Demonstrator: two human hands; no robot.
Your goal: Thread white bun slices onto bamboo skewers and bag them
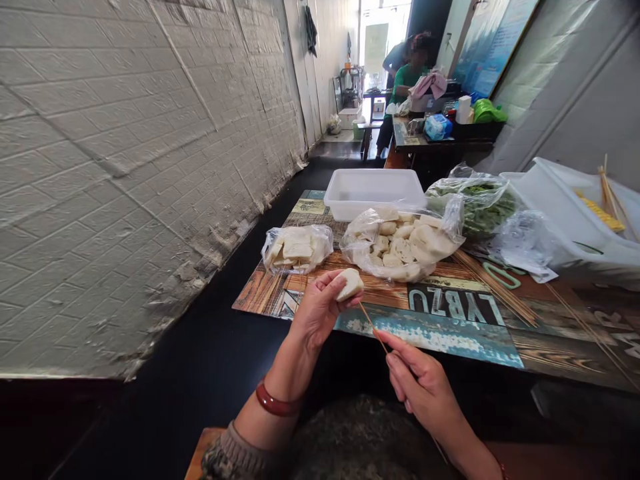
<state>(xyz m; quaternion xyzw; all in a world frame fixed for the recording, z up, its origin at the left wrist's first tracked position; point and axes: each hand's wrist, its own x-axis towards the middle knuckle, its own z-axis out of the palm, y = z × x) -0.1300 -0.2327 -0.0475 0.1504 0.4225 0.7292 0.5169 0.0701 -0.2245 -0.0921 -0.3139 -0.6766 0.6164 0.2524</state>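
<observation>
Left hand [320, 307]: grip closed on a white slice [350, 285], thumb and fingers around it, held up over the near edge of the counter [430, 339], in front of the bags. Right hand [420, 373]: grip pinching a thin stick [373, 323], upper end at the slice's lower edge by the left fingers; can't tell if it's in. Brown bracelet [276, 402] on left wrist. On counter: small clear bag [324, 239] of white slabs, bigger clear bag [453, 223] of white pieces to its right, plastic tub [373, 211] behind that. Further right: bag of greens [483, 208], loose stick bundle [497, 290], green-handled scissors [501, 275] just beside, white bin [545, 213] with sticks standing in it. Person in green [401, 80] in background.
</observation>
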